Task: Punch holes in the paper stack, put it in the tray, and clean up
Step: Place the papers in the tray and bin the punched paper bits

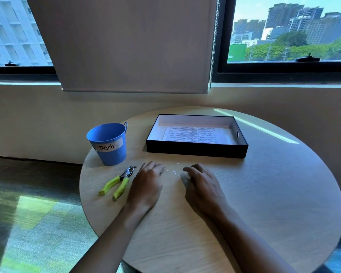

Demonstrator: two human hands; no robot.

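The printed paper stack (193, 134) lies flat inside the black tray (195, 149) at the back of the round wooden table (264, 194). A hole punch with green handles (118, 183) lies on the table, left of my left hand. Small white paper dots (173, 171) are scattered on the wood between my two hands. My left hand (146, 186) rests palm down, fingers curled, just left of the dots. My right hand (201, 184) rests palm down to their right, fingers bent toward them; I cannot tell if it holds any.
A blue bucket labelled "Trash" (108, 143) stands at the table's back left, beside the tray. The table edge curves close on the left, with floor below. A wall and windows stand behind the table.
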